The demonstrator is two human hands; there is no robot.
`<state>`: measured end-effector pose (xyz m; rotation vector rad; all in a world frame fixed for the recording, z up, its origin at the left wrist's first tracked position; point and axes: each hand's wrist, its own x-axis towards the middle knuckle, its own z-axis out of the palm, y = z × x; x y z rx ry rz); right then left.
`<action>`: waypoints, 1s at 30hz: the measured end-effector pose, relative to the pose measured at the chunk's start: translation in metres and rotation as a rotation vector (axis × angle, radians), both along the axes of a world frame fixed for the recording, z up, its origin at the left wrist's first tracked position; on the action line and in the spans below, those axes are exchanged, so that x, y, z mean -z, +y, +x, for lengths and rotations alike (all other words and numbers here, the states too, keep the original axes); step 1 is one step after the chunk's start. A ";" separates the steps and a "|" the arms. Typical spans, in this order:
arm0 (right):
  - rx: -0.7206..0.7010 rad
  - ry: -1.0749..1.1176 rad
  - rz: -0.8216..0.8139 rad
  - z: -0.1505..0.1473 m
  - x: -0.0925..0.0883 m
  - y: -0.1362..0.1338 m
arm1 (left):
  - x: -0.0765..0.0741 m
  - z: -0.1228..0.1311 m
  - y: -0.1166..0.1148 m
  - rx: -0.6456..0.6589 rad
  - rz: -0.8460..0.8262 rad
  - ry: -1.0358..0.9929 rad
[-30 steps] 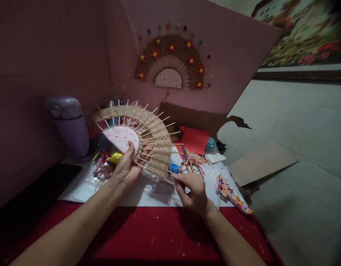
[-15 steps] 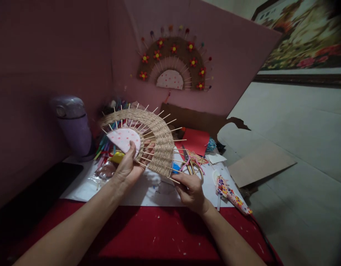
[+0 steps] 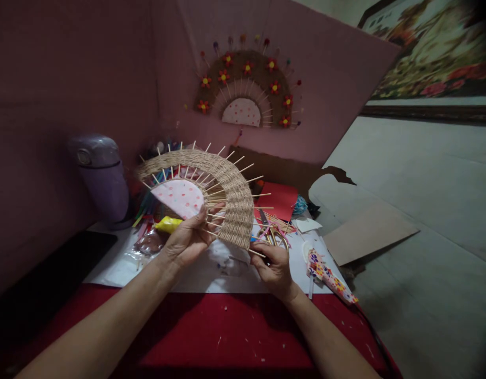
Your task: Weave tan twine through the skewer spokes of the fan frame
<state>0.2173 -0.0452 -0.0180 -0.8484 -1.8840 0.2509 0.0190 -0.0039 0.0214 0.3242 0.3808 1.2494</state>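
Observation:
My left hand (image 3: 186, 240) grips a half-round woven fan (image 3: 223, 184) by its lower edge. The fan has a pink dotted paper centre (image 3: 179, 197), thin wooden sticks fanning out and a band of tan twine wound through them. It is held upright above the table. My right hand (image 3: 273, 266) sits just under the fan's right end, fingers pinched near the lowest stick tip; what they hold is too small to make out.
A purple flask (image 3: 102, 176) stands at the left. Scissors (image 3: 271, 235), red paper (image 3: 280, 200), a yellow object (image 3: 168, 224) and a floral-patterned piece (image 3: 330, 278) lie on white sheets over a red cloth (image 3: 227, 331). A finished flowered fan (image 3: 246, 87) hangs on the pink board. Cardboard (image 3: 369, 231) lies on the floor.
The fan has been raised slightly and shifted to the right. My right hand has stayed under the fan's right end.

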 end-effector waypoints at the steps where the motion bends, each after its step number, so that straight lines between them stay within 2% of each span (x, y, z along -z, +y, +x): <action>1: -0.006 0.023 -0.018 0.000 0.000 0.000 | 0.000 0.000 0.000 0.016 0.010 0.001; 14: 0.009 0.204 -0.221 -0.004 0.009 -0.001 | 0.000 0.000 0.004 -0.102 0.006 -0.079; 18: 0.009 0.234 -0.228 -0.011 0.010 -0.006 | 0.004 -0.001 0.007 -0.086 0.039 -0.063; 21: 0.023 0.170 -0.176 -0.015 0.011 -0.012 | 0.007 -0.001 0.009 -0.068 0.043 -0.051; 26: 0.050 0.027 0.004 -0.013 0.009 -0.017 | 0.009 0.000 0.011 -0.107 0.005 -0.064; 30: 0.087 -0.071 0.124 -0.010 0.004 -0.017 | 0.010 0.001 0.010 -0.087 0.023 -0.052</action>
